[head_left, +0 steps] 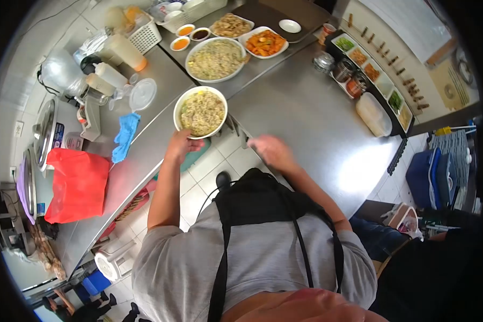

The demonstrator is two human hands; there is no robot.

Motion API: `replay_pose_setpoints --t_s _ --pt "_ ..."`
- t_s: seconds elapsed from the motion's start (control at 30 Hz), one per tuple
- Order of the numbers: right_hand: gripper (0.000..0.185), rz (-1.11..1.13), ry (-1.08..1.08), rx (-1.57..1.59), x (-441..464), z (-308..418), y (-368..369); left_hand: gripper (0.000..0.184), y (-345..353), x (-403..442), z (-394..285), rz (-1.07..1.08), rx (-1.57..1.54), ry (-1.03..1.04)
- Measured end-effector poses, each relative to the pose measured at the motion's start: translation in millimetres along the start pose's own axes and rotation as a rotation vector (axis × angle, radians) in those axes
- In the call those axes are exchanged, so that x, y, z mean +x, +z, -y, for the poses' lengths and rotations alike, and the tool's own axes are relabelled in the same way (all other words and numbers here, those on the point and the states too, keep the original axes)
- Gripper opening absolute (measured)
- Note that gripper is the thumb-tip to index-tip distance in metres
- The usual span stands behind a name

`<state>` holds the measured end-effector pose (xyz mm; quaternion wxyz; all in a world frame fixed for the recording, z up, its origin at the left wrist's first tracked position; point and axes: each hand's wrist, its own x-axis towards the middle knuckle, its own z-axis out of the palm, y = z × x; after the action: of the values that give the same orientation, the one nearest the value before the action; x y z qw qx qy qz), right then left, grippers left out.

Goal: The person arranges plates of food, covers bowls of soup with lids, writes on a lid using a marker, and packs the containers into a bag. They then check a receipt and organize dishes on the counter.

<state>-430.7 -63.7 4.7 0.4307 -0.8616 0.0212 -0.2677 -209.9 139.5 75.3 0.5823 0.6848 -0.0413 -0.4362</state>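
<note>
A white bowl of fried rice [202, 111] is in my left hand [183, 145], which grips its near rim from below left. The bowl is held above the gap between two steel counters. My right hand [273, 152] is near the edge of the right counter [284, 104], apart from the bowl. It is blurred and its fingers are unclear. Just beyond the bowl stands a large white plate of fried rice [216, 60]. Behind that are a dish of orange-red food [265, 42] and a plate of browned food [231, 25].
Small sauce bowls [180, 43] stand back left. Squeeze bottles [111, 75], a plastic lid [143, 94], a blue cloth [125, 137] and a red bag [78, 185] are on the left counter. A topping rack [383, 83] lines the right. Another person [424, 263] is at lower right.
</note>
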Motion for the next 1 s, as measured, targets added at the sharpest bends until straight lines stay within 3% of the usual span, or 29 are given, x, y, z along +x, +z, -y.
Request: replay_pose_setpoints --t_s 0.03,0.13,0.17,0.2,0.23,0.33,0.43,0.53,0.57,0.63,0.73,0.77,0.87,0.93,1.0 --pt "0.025 -0.124 0.158 -0.023 10 -1 -4 0.035 -14 -4 -1 -0.076 0.001 0.027" --pt "0.031 -0.302 -0.087 -0.677 50 -49 -62 0.031 -65 -3 -2 -0.132 -0.059 0.003" --pt "0.029 -0.483 0.314 -0.092 57 -22 -82 0.032 -80 -1 -1 -0.136 -0.047 0.001" --pt "0.025 -0.768 0.426 -0.05 44 -84 -102 0.033 -95 1 1 -0.139 -0.034 0.0" --pt "0.032 -0.748 0.538 -0.169 28 -119 -137 0.034 -108 4 4 -0.143 -0.022 0.0" --pt "0.039 -0.93 0.751 -0.26 24 -115 -165 0.04 -142 12 15 -0.063 -0.043 -0.098" --pt "0.035 -0.864 1.245 -1.121 28 -147 -162 0.045 -143 3 9 -0.091 -0.061 -0.103" --pt "0.032 -0.732 1.097 -1.271 57 -177 -158 0.051 -139 -1 2 -0.101 -0.028 -0.121" --pt "0.03 -0.588 1.014 -1.169 78 -162 -154 0.056 -137 -3 1 -0.129 0.017 -0.091" --pt "0.033 -0.343 0.621 -0.603 91 -206 -148 0.058 -132 -5 3 -0.171 0.034 -0.073" --pt "0.03 -0.405 0.414 -0.247 154 -153 -126 0.061 -132 -1 4 -0.307 0.139 -0.051" --pt "0.033 -0.513 0.488 -0.14 169 -158 -123 0.062 -131 -1 7 -0.362 0.185 -0.059" --pt "0.038 -0.416 0.428 -0.836 198 -220 -122 0.063 -121 1 1 -0.528 0.144 0.036" --pt "0.043 -0.266 0.744 -0.99 214 -193 -96 0.058 -120 4 2 -0.612 -0.008 0.148" --pt "0.044 -0.127 0.558 -0.89 208 -197 -83 0.048 -123 9 -1 -0.68 -0.072 0.203"
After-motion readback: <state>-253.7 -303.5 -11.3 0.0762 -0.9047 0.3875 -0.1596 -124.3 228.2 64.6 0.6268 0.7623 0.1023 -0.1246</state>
